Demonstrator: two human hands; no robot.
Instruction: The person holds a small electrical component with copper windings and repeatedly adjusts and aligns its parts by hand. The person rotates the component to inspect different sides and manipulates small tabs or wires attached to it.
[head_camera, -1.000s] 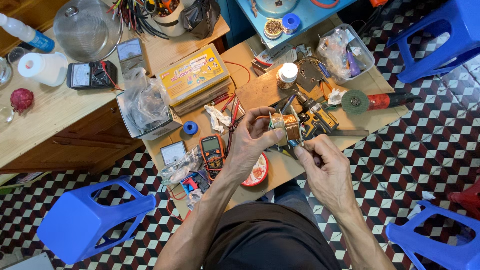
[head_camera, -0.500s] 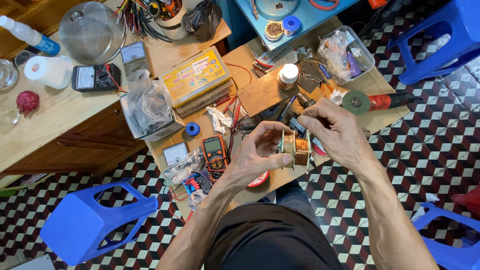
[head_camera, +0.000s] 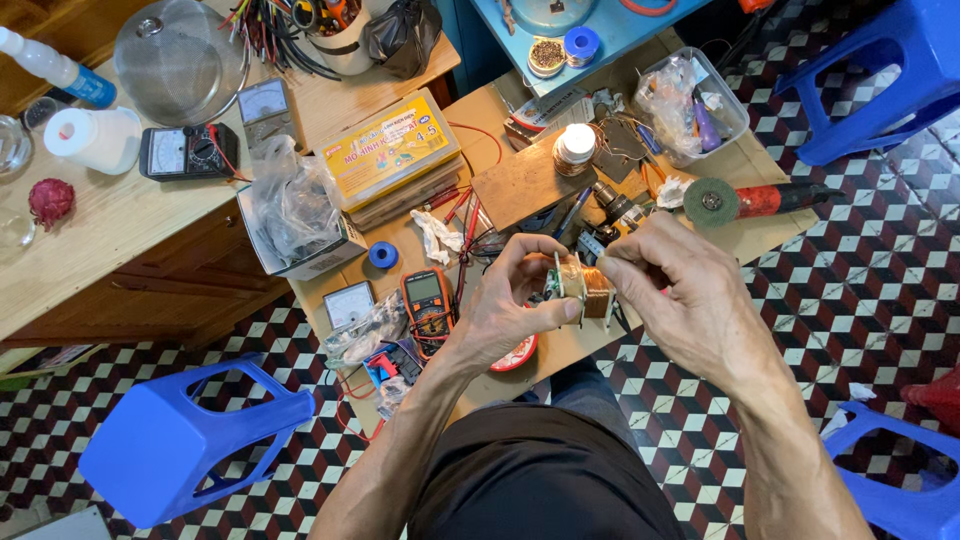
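The step in hand looks like winding or dressing the copper coil (head_camera: 585, 288) — a small bobbin raised above the cluttered desk (head_camera: 520, 180), just over the orange multimeter (head_camera: 428, 300) and red round tin (head_camera: 518, 352). The left hand (head_camera: 510, 300) has its grip clenched on the bobbin's near end, thumb and fingers pinching the flange. The right hand (head_camera: 680, 285) pinches at the coil's far side — whether on fine wire, I cannot tell. The next move probably calls for steady tension and a slow turn.

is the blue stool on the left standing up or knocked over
Knocked over: the blue stool lies on its side on the checkered floor.
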